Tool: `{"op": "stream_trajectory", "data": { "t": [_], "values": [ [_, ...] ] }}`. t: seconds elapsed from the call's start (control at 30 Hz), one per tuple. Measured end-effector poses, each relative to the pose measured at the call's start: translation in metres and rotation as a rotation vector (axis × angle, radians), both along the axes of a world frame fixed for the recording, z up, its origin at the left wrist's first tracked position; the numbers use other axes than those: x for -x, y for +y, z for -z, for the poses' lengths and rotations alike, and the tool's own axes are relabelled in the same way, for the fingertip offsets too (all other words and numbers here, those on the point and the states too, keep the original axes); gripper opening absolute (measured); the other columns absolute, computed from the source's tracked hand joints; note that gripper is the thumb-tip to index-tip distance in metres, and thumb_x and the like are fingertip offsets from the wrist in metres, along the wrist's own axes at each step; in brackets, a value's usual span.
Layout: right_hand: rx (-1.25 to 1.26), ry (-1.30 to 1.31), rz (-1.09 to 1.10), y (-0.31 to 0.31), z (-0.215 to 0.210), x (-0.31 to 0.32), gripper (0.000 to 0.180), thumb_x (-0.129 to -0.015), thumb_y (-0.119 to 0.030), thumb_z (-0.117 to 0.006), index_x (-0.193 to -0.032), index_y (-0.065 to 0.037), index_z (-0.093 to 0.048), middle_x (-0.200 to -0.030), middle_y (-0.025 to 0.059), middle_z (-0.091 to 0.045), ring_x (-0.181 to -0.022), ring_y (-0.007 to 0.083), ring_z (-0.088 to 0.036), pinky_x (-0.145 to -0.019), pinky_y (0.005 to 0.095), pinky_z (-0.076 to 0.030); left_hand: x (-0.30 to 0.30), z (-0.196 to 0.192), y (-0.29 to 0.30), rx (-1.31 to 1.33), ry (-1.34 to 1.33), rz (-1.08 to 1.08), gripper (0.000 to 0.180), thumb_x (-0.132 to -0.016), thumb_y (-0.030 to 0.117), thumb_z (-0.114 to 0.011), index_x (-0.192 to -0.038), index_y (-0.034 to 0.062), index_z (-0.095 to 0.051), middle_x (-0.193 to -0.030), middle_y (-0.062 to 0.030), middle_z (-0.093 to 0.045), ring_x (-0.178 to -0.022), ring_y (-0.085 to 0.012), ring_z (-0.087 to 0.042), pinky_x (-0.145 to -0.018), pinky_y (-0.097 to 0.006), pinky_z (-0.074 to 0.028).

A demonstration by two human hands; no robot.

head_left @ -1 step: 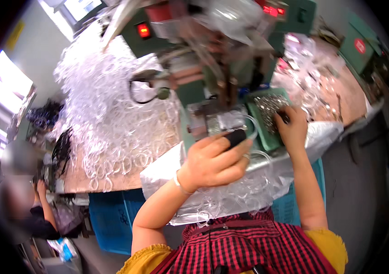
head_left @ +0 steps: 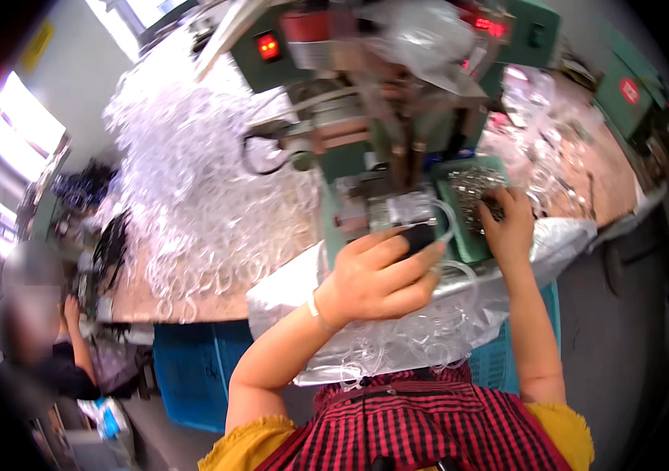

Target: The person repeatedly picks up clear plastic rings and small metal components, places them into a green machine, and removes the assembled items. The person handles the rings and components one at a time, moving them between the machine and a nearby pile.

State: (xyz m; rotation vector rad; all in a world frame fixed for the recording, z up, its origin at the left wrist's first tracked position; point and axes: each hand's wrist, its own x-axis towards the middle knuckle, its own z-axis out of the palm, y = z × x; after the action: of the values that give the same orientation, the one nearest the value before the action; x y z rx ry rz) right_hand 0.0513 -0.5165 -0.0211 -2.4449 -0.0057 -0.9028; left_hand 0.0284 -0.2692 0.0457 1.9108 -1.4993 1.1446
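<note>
Mostly the view has moved, with the desk (head_left: 613, 177) and machine sliding a little right and down; the left hand (head_left: 385, 282) and right hand (head_left: 513, 224) are near the same things. Left fingers are curled round a soft-looking black piece (head_left: 418, 238) – maybe a finger cover – beside a clear, bendy plastic ring (head_left: 450, 220) at the green metal machine (head_left: 342, 167). I cannot tell if they grip the ring. Right fingers are bent, tips down among small shiny metal bits (head_left: 468, 188) in a long green tray (head_left: 472, 250); whether they pinch one is hidden.

The ring looks light, soft and slippery, so it is likely best held close to its end. Metal bits look hard and tiny – a fingertip pinch should suit them.

More clear rings (head_left: 405, 345) lie near the person's lap, and a big heap of clear rings (head_left: 201, 180) sits left of the machine. Red lit numbers (head_left: 490, 27) on top are too smeared to read. Far right, a round red label (head_left: 629, 90) marks a green box (head_left: 614, 106).
</note>
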Motion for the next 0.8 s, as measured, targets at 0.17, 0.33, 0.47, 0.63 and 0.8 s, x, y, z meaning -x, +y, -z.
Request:
{"op": "stream_trajectory", "data": {
  "t": [0.17,0.33,0.47,0.63,0.8],
  "values": [
    [0.415,-0.011,-0.315,-0.002,0.0,-0.024,0.022,-0.074,-0.009,-0.062,-0.094,-0.002,-0.057,-0.119,0.018,-0.054,-0.12,0.0382,-0.047,-0.089,0.0475,-0.045,0.001,0.009,-0.003,0.051,0.009,-0.012,0.024,-0.068,0.008,-0.07,-0.088,0.0101,-0.057,-0.106,-0.0064,-0.068,-0.08,-0.0213,-0.065,-0.074,-0.035,-0.056],
    [0.087,-0.039,-0.217,-0.017,0.013,-0.018,0.014,-0.079,-0.005,-0.062,-0.092,0.0,-0.062,-0.098,0.0147,-0.064,-0.095,0.0322,-0.06,-0.081,0.0385,-0.048,0.057,0.046,0.022,0.207,0.158,-0.255,0.018,-0.07,0.012,-0.071,-0.088,0.0083,-0.068,-0.11,-0.0109,-0.068,-0.094,-0.0313,-0.065,-0.087,-0.045,-0.052],
    [-0.454,0.056,-0.108,-0.024,0.013,0.022,0.012,-0.082,-0.002,-0.064,-0.093,0.001,-0.065,-0.086,0.0045,-0.064,-0.077,0.0119,-0.058,-0.073,0.0258,-0.046,0.053,0.026,0.114,0.713,0.301,-0.833,0.019,-0.079,-0.002,-0.065,-0.098,0.0023,-0.064,-0.104,-0.0098,-0.066,-0.096,-0.0241,-0.06,-0.087,-0.037,-0.048],
    [-0.495,0.087,-0.251,-0.007,-0.005,0.011,0.014,-0.082,-0.004,-0.065,-0.095,0.001,-0.066,-0.086,0.0056,-0.066,-0.079,0.0127,-0.06,-0.075,0.026,-0.047,-0.011,-0.003,0.201,0.201,0.661,-1.15,0.027,-0.074,0.01,-0.075,-0.097,0.0035,-0.062,-0.097,-0.0115,-0.059,-0.094,-0.0255,-0.059,-0.081,-0.036,-0.047],
    [-0.514,0.109,-0.147,0.013,-0.009,-0.008,0.016,-0.08,-0.005,-0.068,-0.096,0.0,-0.069,-0.089,0.01,-0.069,-0.082,0.017,-0.064,-0.077,0.0272,-0.048,-0.092,0.061,0.225,0.378,1.375,-0.871,0.026,-0.075,0.017,-0.077,-0.082,-0.0013,-0.059,-0.07,-0.0055,-0.059,-0.059,-0.017,-0.06,-0.052,-0.03,-0.047]
  ]
}}
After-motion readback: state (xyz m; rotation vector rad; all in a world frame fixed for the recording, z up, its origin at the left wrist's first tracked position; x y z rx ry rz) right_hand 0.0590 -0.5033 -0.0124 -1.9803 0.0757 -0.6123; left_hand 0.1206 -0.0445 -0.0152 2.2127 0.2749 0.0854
